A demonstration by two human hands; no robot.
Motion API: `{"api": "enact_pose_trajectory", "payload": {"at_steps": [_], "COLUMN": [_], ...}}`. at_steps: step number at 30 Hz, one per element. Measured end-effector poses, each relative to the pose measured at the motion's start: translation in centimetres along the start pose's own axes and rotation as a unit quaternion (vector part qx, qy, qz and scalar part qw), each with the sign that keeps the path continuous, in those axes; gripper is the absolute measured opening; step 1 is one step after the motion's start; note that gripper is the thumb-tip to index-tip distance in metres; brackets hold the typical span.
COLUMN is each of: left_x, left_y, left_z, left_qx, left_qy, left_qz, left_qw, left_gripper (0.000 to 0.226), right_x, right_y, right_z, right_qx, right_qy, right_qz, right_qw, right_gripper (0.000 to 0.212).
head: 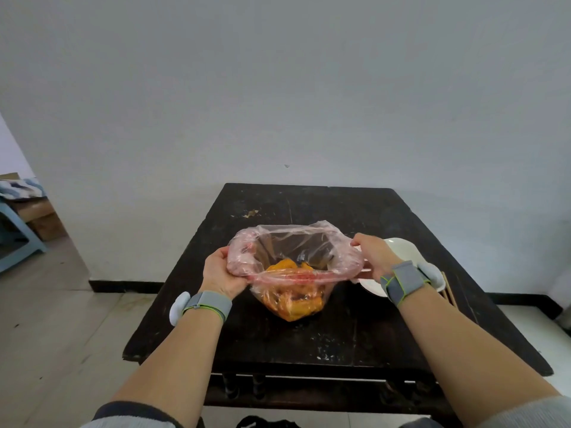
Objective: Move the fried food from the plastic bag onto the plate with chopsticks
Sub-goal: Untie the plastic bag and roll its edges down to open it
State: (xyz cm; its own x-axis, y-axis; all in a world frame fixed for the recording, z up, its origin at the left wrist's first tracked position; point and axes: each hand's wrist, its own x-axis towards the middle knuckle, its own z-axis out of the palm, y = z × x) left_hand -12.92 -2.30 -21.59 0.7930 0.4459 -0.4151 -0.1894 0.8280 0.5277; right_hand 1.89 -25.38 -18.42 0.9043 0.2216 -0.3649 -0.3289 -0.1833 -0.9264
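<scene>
A dark, scuffed worktop (340, 335) stands against a pale wall (278, 88) on a tiled floor (61, 319); left hand (221, 274) and right hand (375, 257) each grip the plastic bag (293, 251) rim.

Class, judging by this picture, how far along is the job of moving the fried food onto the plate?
Done: plastic bag opened. In hand: left hand and right hand stretch its rim. Left: all fried food remains bagged; chopsticks lie untouched beside the plate.
</scene>
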Motion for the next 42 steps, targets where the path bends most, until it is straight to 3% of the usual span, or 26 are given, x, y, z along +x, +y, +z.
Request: {"api": "enact_pose_trajectory", "payload": {"at_steps": [3, 5, 8, 10, 11, 13, 15, 17, 18, 19, 22, 24, 27, 29, 31, 34, 36, 39, 42], "left_x": [0.4, 0.5, 0.8, 1.0, 1.1, 1.4, 2.3, 2.7, 3.2, 3.7, 4.4, 5.2, 6.7, 6.8, 7.1, 6.6, 5.6, 4.5, 3.5], "left_y": [0.2, 0.3, 0.5, 0.7, 0.9, 1.2, 1.5, 1.7, 1.8, 1.9, 2.2, 2.4, 2.5, 2.0, 1.7, 1.6, 1.9, 2.1, 2.3], "left_z": [0.2, 0.6, 1.2, 1.4, 1.4, 1.5, 1.3, 1.2, 1.2, 1.2, 0.9, 0.4, -0.4, -0.6, -0.7, -0.3, 0.1, 0.3, 0.1], "left_qx": [0.017, 0.03, 0.057, 0.075, 0.081, 0.098, 0.114, 0.12, 0.119, 0.117, 0.114, 0.096, 0.074, 0.122, 0.191, 0.243, 0.276, 0.298, 0.347], "left_qy": [-0.027, -0.029, -0.025, -0.034, -0.039, -0.045, -0.051, -0.06, -0.061, -0.06, -0.066, -0.046, 0.011, 0.026, 0.046, 0.092, 0.133, 0.165, 0.184], "left_qz": [0.002, -0.003, -0.007, -0.018, -0.023, -0.03, -0.038, -0.042, -0.048, -0.055, -0.065, -0.062, -0.064, -0.055, -0.031, 0.007, 0.056, 0.123, 0.177], "left_qw": [0.999, 0.999, 0.998, 0.996, 0.996, 0.994, 0.991, 0.99, 0.99, 0.99, 0.989, 0.992, 0.995, 0.991, 0.98, 0.966, 0.95, 0.932, 0.902], "left_gripper": [0.046, 0.043, 0.032, 0.032, 0.032, 0.031, 0.028, 0.028, 0.027, 0.027, 0.028, 0.026, 0.016, 0.01, 0.021, 0.015, 0.011, 0.009, 0.016], "right_x": [0.4, 0.7, 0.8, 1.2, 1.5, 2.3, 3.3, 3.4, 3.9, 4.5, 6.1, 7.0, 8.5, 8.7, 8.7, 8.1, 6.8, 4.8, 2.8], "right_y": [-0.7, -0.6, 0.2, 0.5, 0.4, 0.2, -0.3, -1.0, -1.3, -1.6, -2.3, -2.0, -0.6, 0.0, 0.0, -1.0, -2.1, -3.3, -4.1], "right_z": [0.7, 1.7, 3.5, 4.3, 4.5, 4.7, 5.0, 4.9, 4.8, 4.6, 3.5, 2.9, 2.4, 2.6, 3.2, 3.9, 3.5, 2.4, 1.6], "right_qx": [-0.188, -0.346, -0.566, -0.614, -0.618, -0.591, -0.492, -0.31, -0.206, -0.117, 0.029, 0.084, 0.081, 0.037, -0.037, -0.184, -0.281, -0.434, -0.503], "right_qy": [0.015, -0.001, 0.068, 0.086, 0.071, 0.025, -0.032, -0.086, -0.124, -0.165, -0.246, -0.276, -0.237, -0.193, -0.122, -0.049, -0.016, 0.048, 0.116], "right_qz": [-0.183, -0.279, -0.372, -0.412, -0.413, -0.386, -0.322, -0.199, -0.114, -0.034, 0.094, 0.112, 0.115, 0.1, 0.046, -0.068, -0.132, -0.193, -0.233], "right_qw": [0.965, 0.896, 0.733, 0.668, 0.665, 0.708, 0.808, 0.926, 0.964, 0.979, 0.964, 0.951, 0.961, 0.975, 0.991, 0.979, 0.95, 0.879, 0.824], "right_gripper": [0.077, 0.091, 0.079, 0.049, 0.036, 0.024, 0.022, 0.031, 0.031, 0.032, 0.026, 0.023, 0.026, 0.022, 0.012, 0.016, 0.025, 0.028, 0.031]}}
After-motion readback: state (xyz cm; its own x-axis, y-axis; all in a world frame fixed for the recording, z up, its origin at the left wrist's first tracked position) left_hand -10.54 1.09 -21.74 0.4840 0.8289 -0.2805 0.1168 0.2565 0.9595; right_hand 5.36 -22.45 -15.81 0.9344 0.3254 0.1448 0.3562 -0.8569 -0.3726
